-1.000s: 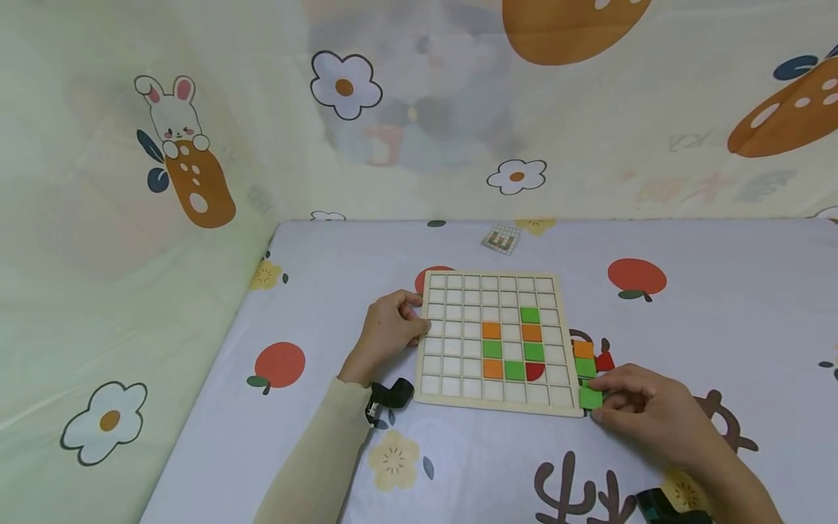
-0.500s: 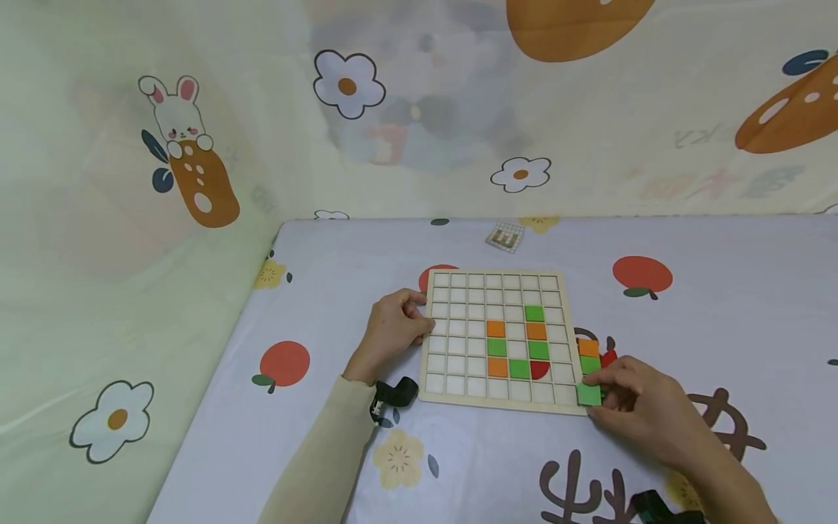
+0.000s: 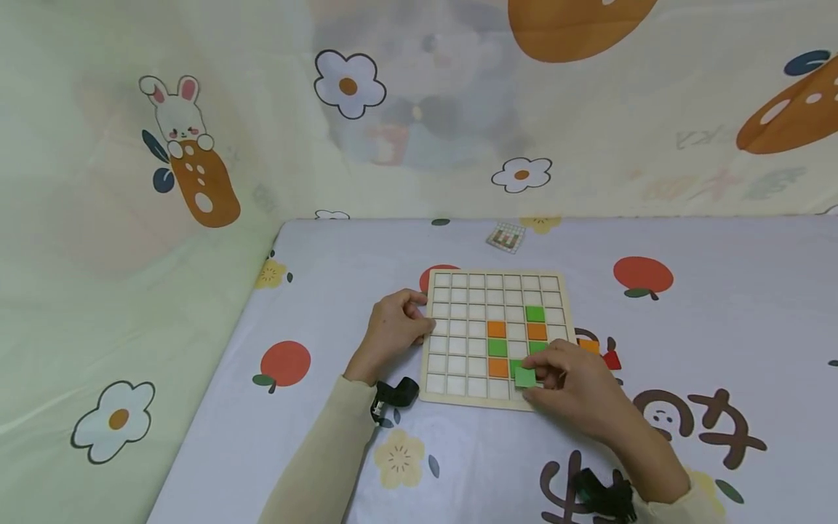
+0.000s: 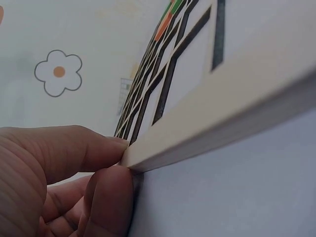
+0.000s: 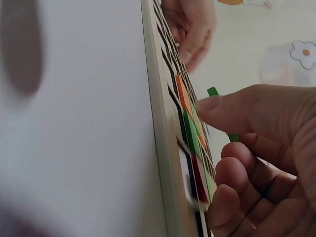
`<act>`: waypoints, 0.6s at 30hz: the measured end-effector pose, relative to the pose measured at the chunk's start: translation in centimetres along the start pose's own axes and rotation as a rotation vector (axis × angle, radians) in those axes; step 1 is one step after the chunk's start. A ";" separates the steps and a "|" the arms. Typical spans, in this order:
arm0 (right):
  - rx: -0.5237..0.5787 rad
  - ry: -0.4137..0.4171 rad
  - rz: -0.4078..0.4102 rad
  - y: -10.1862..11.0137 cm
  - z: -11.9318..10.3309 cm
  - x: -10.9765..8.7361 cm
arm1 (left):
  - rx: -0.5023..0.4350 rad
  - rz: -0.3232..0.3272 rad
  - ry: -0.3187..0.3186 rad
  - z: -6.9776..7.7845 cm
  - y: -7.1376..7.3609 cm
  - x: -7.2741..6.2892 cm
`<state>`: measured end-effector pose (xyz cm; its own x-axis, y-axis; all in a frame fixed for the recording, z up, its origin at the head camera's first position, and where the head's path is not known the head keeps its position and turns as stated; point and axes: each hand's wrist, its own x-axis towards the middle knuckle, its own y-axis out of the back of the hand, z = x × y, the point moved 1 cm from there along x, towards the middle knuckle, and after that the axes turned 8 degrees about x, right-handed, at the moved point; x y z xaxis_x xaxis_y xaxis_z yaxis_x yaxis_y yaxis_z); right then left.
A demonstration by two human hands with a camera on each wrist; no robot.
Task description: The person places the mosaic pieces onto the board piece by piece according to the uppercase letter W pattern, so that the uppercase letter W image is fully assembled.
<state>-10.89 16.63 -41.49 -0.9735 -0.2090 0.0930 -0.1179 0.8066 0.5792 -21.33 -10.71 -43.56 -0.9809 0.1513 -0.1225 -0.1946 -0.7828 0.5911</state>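
Observation:
A wooden grid board [image 3: 458, 400] lies on the table with green, orange and red tiles in some of its squares. At its left edge my left hand [image 3: 391, 331] pinches the rim, the thumb [image 4: 84, 150] on top and the fingers beside and beneath. My right hand [image 3: 576, 386] is over the lower right part of the board. Between its thumb and fingers it pinches a green square tile [image 3: 525, 377], close over the lower rows. That hand hides the red tile in the head view. A column of orange tiles [image 3: 496, 330] and a green tile [image 3: 497, 348] sits left of it.
Just right of the board lie a loose orange tile [image 3: 588, 346] and a red piece [image 3: 612, 359]. A small card with a printed grid pattern [image 3: 506, 237] lies behind the board. A patterned cloth wall [image 3: 419, 145] rises at the back and left.
My right hand has carried the green tile leftward from beside the board's right edge to over its lower rows. My left hand keeps its hold on the left rim.

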 end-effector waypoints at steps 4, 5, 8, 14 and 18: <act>0.018 -0.011 -0.011 -1.4 -0.5 1.3 | -0.007 0.003 -0.004 0.1 0.0 0.0; 0.017 -0.011 -0.011 -1.6 -0.6 1.5 | -0.006 0.002 -0.006 0.1 0.0 0.0; 0.025 -0.020 -0.017 -2.2 -0.9 2.0 | -0.003 -0.004 -0.010 0.1 -0.1 0.0; -0.005 -0.069 -0.052 -3.2 -1.9 3.0 | -0.012 0.002 -0.005 -0.1 -0.2 0.0; -0.026 -0.093 -0.058 -3.9 -2.5 3.6 | -0.008 0.001 0.003 -0.1 -0.1 0.0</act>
<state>-13.41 11.40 -41.39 -0.9793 -0.2019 -0.0161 -0.1706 0.7795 0.6027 -21.36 -10.68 -43.73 -0.9811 0.1486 -0.1243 -0.1934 -0.7879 0.5846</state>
